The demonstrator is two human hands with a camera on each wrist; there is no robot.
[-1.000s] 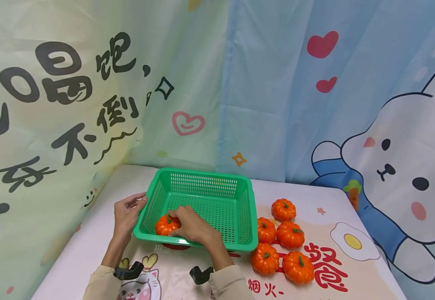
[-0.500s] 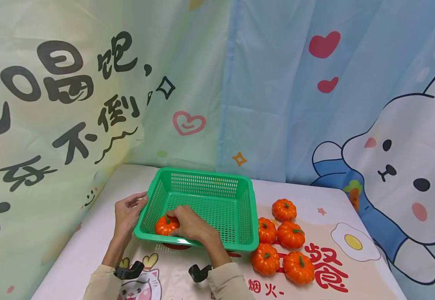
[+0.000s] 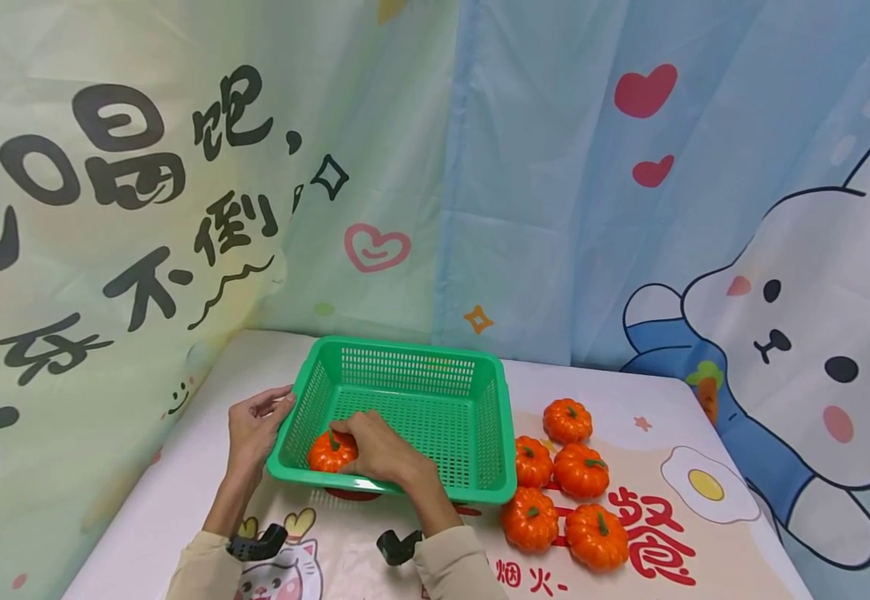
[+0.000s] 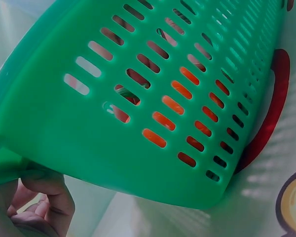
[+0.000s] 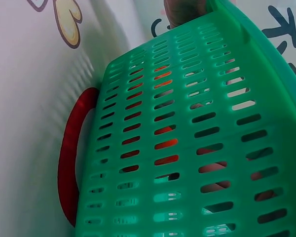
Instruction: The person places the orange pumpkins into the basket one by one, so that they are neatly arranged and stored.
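Note:
A green perforated plastic basket [image 3: 442, 350] stands on the table. My left hand [image 3: 255, 425] holds its left rim, and in the left wrist view the curled fingers [image 4: 49, 192] show at the basket's edge. Inside the basket, in the front left corner, sits an orange toy pumpkin [image 3: 330, 454] with a green stem. My right hand [image 3: 386, 450] reaches over the front rim and grips this pumpkin from its right side; some of its fingers are hidden. Through the slots in the left wrist view, parts of the orange pumpkin [image 4: 172, 104] show.
Several more orange pumpkins [image 3: 581, 469] lie on the table just right of the basket, one of them close against its wall. A printed mat [image 3: 675, 550] covers part of the white table [image 3: 630, 387]. Patterned curtains [image 3: 525, 208] hang behind and to the left.
The pumpkin in the basket has shifted very slightly left, with my right hand still on it. My left hand and the basket have stayed in place.

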